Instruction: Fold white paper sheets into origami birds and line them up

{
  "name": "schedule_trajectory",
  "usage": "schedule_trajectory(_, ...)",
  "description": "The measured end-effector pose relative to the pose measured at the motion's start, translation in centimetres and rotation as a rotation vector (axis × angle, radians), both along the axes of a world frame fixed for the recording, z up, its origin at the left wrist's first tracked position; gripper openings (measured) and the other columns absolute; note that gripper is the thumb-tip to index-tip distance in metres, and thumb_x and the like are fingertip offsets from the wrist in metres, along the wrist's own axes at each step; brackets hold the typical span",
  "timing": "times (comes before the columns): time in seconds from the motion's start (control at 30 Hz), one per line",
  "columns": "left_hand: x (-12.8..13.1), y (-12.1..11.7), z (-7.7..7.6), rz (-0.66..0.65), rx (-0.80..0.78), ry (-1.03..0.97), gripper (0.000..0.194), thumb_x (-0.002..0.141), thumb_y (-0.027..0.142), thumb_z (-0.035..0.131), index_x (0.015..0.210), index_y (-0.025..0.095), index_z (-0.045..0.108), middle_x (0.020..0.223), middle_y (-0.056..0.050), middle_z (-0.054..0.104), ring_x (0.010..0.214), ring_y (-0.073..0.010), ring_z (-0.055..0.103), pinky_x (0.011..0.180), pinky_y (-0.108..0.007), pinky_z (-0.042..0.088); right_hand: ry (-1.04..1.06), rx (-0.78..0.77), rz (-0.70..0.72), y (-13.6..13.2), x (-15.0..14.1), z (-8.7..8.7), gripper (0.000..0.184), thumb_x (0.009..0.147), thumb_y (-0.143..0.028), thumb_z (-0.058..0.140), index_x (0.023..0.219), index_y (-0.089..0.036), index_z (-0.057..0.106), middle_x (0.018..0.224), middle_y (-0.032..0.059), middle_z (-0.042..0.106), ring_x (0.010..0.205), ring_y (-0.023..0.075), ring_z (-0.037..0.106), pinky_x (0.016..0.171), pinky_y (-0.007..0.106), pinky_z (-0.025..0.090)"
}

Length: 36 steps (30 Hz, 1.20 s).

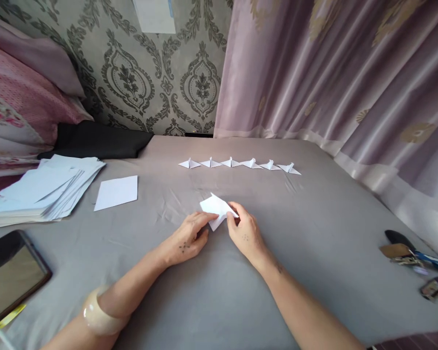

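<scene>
A partly folded white paper point(216, 205) lies on the grey cloth in front of me, with angled flaps and a point at its top. My right hand point(245, 229) pinches its right corner between thumb and fingers. From the left, my left hand point(190, 236) rests its stretched index finger on the paper's lower middle, the other fingers curled under. Farther back stands a row of several folded paper cranes point(230, 162), wing tip beside wing tip.
At the left lie a stack of white paper point(47, 189), one separate sheet point(117, 192), a black folded cloth point(98, 140) and a dark tablet point(12, 272). Keys point(407, 260) and a small object point(435, 288) lie at the right, near the curtain point(336, 73).
</scene>
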<state>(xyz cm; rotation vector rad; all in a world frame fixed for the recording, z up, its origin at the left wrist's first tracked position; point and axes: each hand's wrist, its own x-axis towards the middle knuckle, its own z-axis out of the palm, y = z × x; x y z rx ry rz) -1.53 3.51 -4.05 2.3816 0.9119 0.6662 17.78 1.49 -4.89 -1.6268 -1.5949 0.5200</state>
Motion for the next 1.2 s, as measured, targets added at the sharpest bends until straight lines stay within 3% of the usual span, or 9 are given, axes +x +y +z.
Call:
schedule_trajectory(0.1, -0.1, 0.2, -0.7, 0.043, 0.15, 0.084, 0.055, 0.079, 0.001, 0.039, 0.13, 0.02, 0.048, 0.125, -0.009, 0.061, 0.12, -0.025, 0.049, 0.095, -0.042, 0.043, 0.136, -0.087, -0.009, 0.4, 0.7, 0.0, 0.032, 0.088, -0.026, 0.048, 0.116, -0.018, 0.06, 0.095, 0.0084, 0.073, 0.085, 0.0197, 0.068, 0.08, 0.035, 0.053)
schedule_trajectory(0.27, 0.0, 0.5, -1.5, 0.067, 0.385, 0.216, 0.039, 0.092, 0.01, 0.037, 0.123, 0.023, 0.058, 0.122, -0.01, 0.064, 0.115, -0.0253, 0.052, 0.089, -0.041, 0.041, 0.368, -0.146, 0.089, 1.0, 1.1, -0.1, 0.032, 0.087, -0.024, 0.047, 0.116, -0.017, 0.058, 0.084, 0.0058, 0.072, 0.083, 0.0177, 0.069, 0.081, 0.034, 0.054)
schedule_trajectory(0.37, 0.3, 0.5, -1.3, 0.057, 0.488, 0.276, 0.035, 0.094, 0.013, 0.037, 0.12, 0.022, 0.061, 0.122, -0.011, 0.064, 0.112, -0.0254, 0.053, 0.087, -0.04, 0.041, 0.404, -0.109, 0.145, 1.0, 0.8, 0.0, 0.037, 0.087, -0.021, 0.046, 0.125, -0.018, 0.05, 0.098, 0.0083, 0.07, 0.088, 0.0167, 0.069, 0.08, 0.032, 0.055)
schedule_trajectory(0.47, 0.6, 0.4, -1.1, 0.077, 0.532, 0.312, 0.031, 0.095, 0.013, 0.039, 0.114, 0.018, 0.063, 0.122, -0.012, 0.063, 0.111, -0.0262, 0.055, 0.086, -0.039, 0.041, 0.225, 0.054, 0.14, 0.4, 0.5, 0.7, 0.036, 0.085, -0.016, 0.046, 0.12, -0.021, 0.054, 0.118, 0.0106, 0.058, 0.093, 0.0154, 0.065, 0.081, 0.03, 0.054)
schedule_trajectory(0.53, 0.8, 0.4, -1.2, 0.082, 0.535, 0.336, 0.03, 0.094, 0.013, 0.04, 0.114, 0.017, 0.062, 0.125, -0.013, 0.062, 0.108, -0.0264, 0.056, 0.084, -0.039, 0.041, 0.01, 0.131, 0.174, -0.3, 0.3, 1.3, 0.025, 0.084, -0.013, 0.047, 0.101, -0.021, 0.064, 0.114, 0.0089, 0.056, 0.092, 0.0153, 0.062, 0.084, 0.031, 0.052)
schedule_trajectory(0.63, 1.0, 0.3, -1.3, 0.086, 0.534, 0.36, 0.03, 0.094, 0.013, 0.041, 0.117, 0.017, 0.06, 0.127, -0.013, 0.059, 0.105, -0.0265, 0.057, 0.084, -0.039, 0.04, -0.262, 0.119, 0.259, -1.3, 0.1, 1.9, 0.027, 0.082, -0.008, 0.047, 0.089, -0.022, 0.068, 0.102, 0.0062, 0.055, 0.092, 0.0166, 0.058, 0.081, 0.03, 0.05)
schedule_trajectory(0.77, 1.4, 0.1, -1.1, 0.117, 0.555, 0.347, 0.027, 0.094, 0.014, 0.041, 0.112, 0.016, 0.061, 0.119, -0.013, 0.063, 0.098, -0.025, 0.059, 0.081, -0.038, 0.039, -0.489, 0.051, 0.276, -1.9, -0.1, 2.0, 0.031, 0.082, -0.006, 0.045, 0.096, -0.023, 0.067, 0.103, 0.0066, 0.055, 0.096, 0.0194, 0.054, 0.077, 0.031, 0.049)
schedule_trajectory(0.9, 1.8, -0.1, -0.5, 0.085, 0.542, 0.35, 0.022, 0.096, 0.016, 0.041, 0.104, 0.018, 0.062, 0.104, -0.008, 0.067, 0.092, -0.0219, 0.058, 0.079, -0.036, 0.038, -0.595, 0.02, 0.238, -1.9, 0.2, 1.9, 0.034, 0.084, -0.005, 0.043, 0.103, -0.02, 0.066, 0.099, 0.0076, 0.056, 0.092, 0.0196, 0.054, 0.075, 0.031, 0.046)
schedule_trajectory(1.2, 2.2, -0.3, -0.4, 0.009, 0.507, 0.302, 0.024, 0.097, 0.017, 0.039, 0.096, 0.016, 0.063, 0.093, -0.006, 0.066, 0.083, -0.0187, 0.058, 0.076, -0.033, 0.042, -0.604, -0.003, 0.211, -2.8, 1.0, 1.9, 0.029, 0.087, -0.01, 0.043, 0.095, -0.018, 0.069, 0.086, 0.0059, 0.059, 0.083, 0.0183, 0.056, 0.073, 0.031, 0.041)
